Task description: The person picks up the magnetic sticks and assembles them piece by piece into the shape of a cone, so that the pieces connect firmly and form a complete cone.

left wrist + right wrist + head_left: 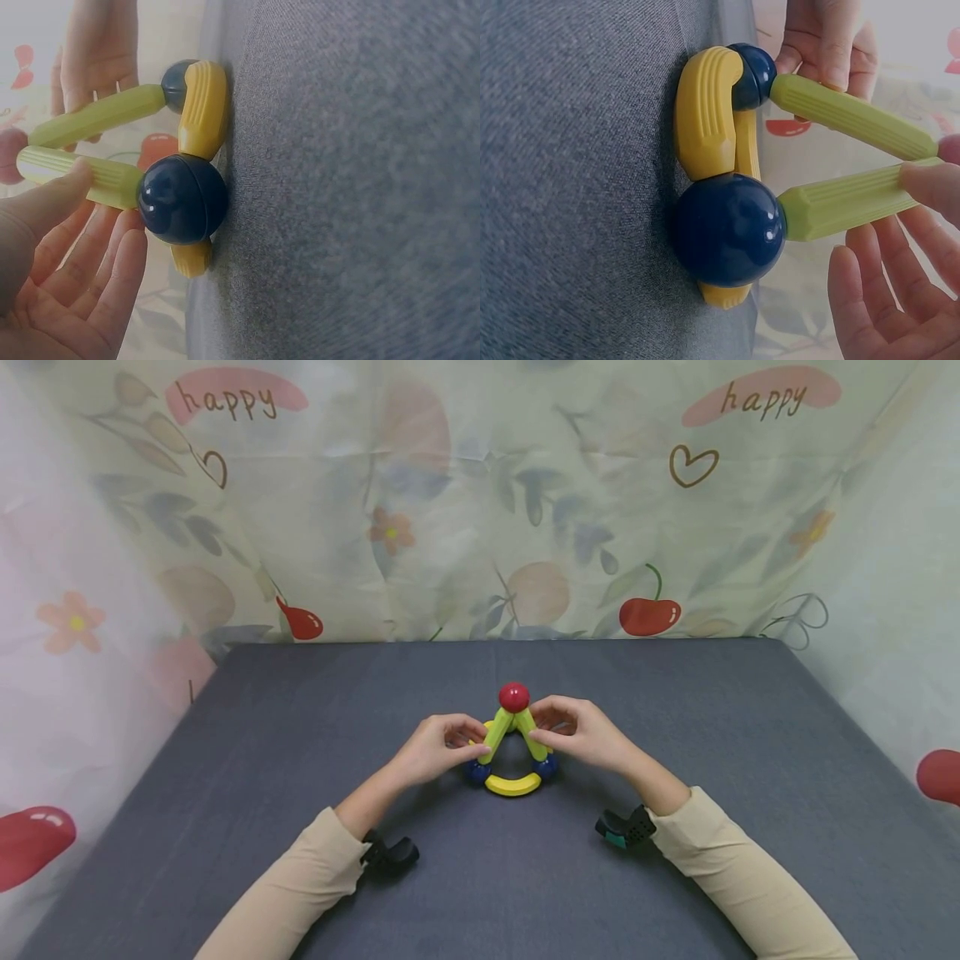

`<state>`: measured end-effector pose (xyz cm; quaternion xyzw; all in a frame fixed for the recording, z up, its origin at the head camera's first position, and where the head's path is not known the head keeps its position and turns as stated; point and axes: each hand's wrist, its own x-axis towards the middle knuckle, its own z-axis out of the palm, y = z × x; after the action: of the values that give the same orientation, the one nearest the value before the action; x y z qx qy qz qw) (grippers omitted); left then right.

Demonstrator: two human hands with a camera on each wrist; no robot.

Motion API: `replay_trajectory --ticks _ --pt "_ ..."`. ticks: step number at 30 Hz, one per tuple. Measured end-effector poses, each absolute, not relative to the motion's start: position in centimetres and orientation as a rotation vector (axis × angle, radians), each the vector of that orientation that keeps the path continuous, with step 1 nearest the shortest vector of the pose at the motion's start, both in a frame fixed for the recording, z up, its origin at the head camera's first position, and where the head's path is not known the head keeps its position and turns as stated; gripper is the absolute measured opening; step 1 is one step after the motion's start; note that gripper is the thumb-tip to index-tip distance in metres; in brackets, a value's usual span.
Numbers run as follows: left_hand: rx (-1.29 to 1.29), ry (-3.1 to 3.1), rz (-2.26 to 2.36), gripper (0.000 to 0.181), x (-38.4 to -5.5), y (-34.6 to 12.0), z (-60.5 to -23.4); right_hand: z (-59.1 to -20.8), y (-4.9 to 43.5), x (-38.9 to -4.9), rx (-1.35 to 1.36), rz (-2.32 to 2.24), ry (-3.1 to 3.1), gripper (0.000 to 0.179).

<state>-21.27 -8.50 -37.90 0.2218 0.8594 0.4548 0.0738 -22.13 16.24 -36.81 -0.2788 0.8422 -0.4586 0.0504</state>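
Note:
A small pyramid of ball-and-rod building pieces stands mid-table. Its top is a red ball (513, 697), from which light green rods slope down. Near the front are a left blue ball (477, 772) and a right blue ball (546, 767), joined by a yellow curved rod (513, 786). My left hand (435, 747) pinches the left green rod (112, 180), its thumb on the ribbed side and its fingers behind. On the opposite side, my right hand (585, 735) holds the right green rod (847, 201) between thumb and fingers. More yellow curved rod shows behind the blue balls.
Dark grey cloth covers the table (510, 877). A patterned curtain (480, 510) hangs along the back edge and both sides. Black wrist cameras, one at the left cuff (390, 856) and one at the right cuff (626, 828), sit low over the cloth.

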Motion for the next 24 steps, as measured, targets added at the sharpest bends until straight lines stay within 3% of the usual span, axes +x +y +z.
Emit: replay_trajectory --ticks 24 --pt "0.683 2.532 1.393 0.026 -21.41 -9.31 -37.88 -36.51 16.43 -21.86 -0.853 -1.417 2.557 0.029"
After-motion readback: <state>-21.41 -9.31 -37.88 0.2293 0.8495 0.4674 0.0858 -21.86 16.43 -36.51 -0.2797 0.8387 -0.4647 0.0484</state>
